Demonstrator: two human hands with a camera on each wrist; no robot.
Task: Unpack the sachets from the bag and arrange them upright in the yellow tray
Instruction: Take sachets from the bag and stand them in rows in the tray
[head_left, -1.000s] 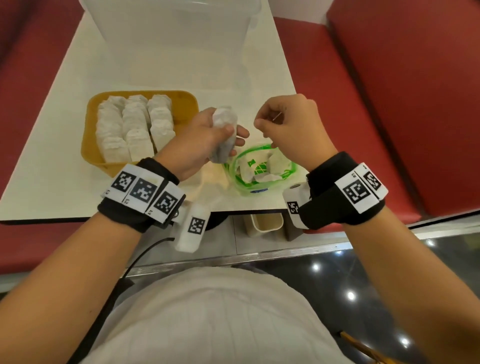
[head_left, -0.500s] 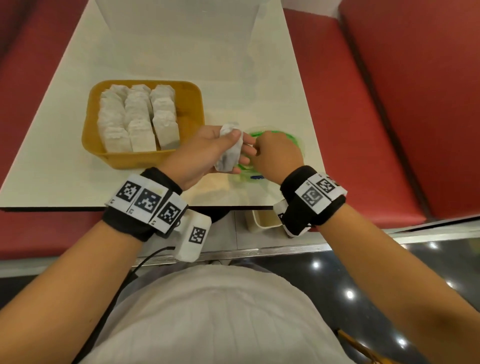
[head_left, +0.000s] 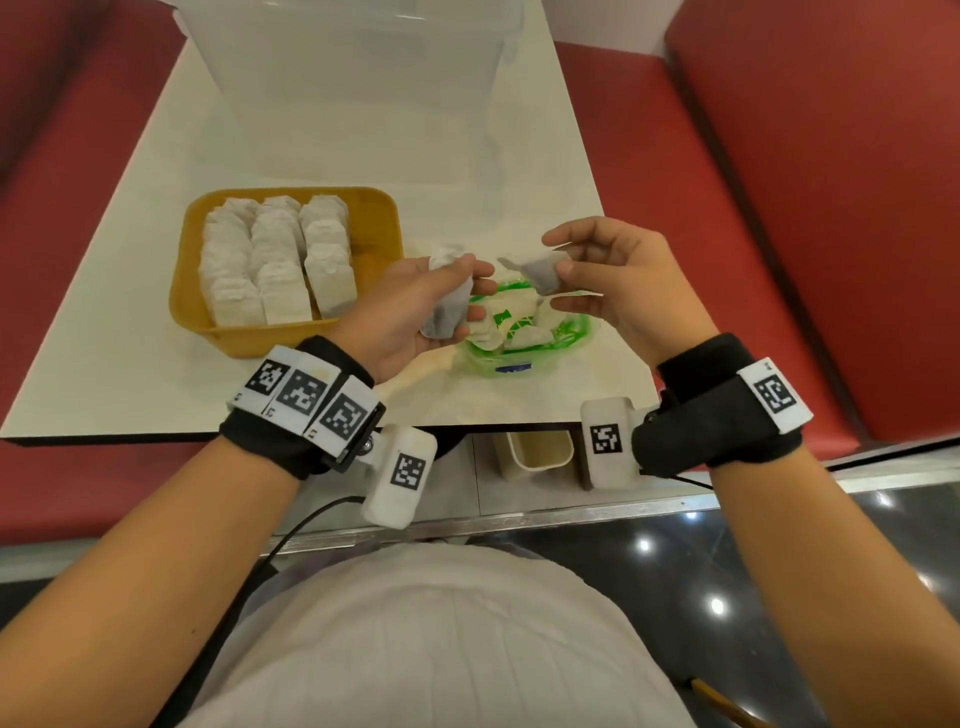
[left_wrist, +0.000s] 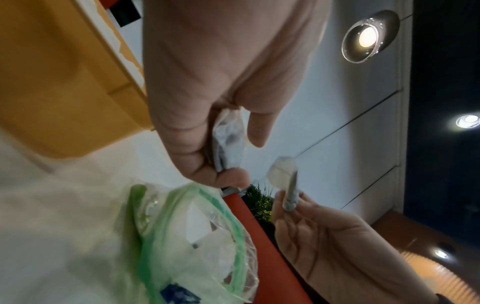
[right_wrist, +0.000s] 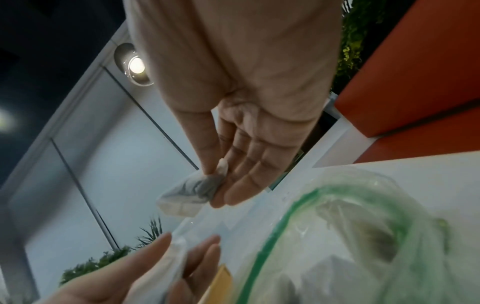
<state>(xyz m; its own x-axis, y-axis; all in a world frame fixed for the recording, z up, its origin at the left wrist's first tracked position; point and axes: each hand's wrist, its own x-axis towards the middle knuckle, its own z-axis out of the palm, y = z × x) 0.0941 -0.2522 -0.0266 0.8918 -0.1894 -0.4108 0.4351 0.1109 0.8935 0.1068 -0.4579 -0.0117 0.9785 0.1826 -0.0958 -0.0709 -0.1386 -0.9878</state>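
Here the yellow tray (head_left: 387, 223) serves as the landmark on the white table (head_left: 104, 332). Inside it, three rows of pale sachets (head_left: 275, 260) stand upright, packed toward the tray's left side, with bare yellow floor showing along its right wall.

Just right of the tray's near corner, the left hand (head_left: 400, 312) is raised above the table with its palm turned up. Its thumb and fingers curl around a held sachet (head_left: 449, 299), which stands roughly on end in the grip; the left wrist view shows the same sachet (left_wrist: 228, 144) pressed between thumb and forefinger.

Further right of the tray, the right hand (head_left: 618, 280) hovers at about the same height. Its thumb and forefinger pinch a second sachet (head_left: 540, 273) by one edge, while the other fingers are spread loosely. In the right wrist view this sachet (right_wrist: 194, 193) hangs below the fingertips. The two sachets are close but apart.

Below and between the hands, to the right of the tray, lies the green-rimmed clear bag (head_left: 576, 332), its mouth open upward, with more sachets lying jumbled inside.

Beyond the tray, at the table's far end, stands a clear plastic box (head_left: 343, 62). Red bench seats (head_left: 831, 208) flank the table on both sides.
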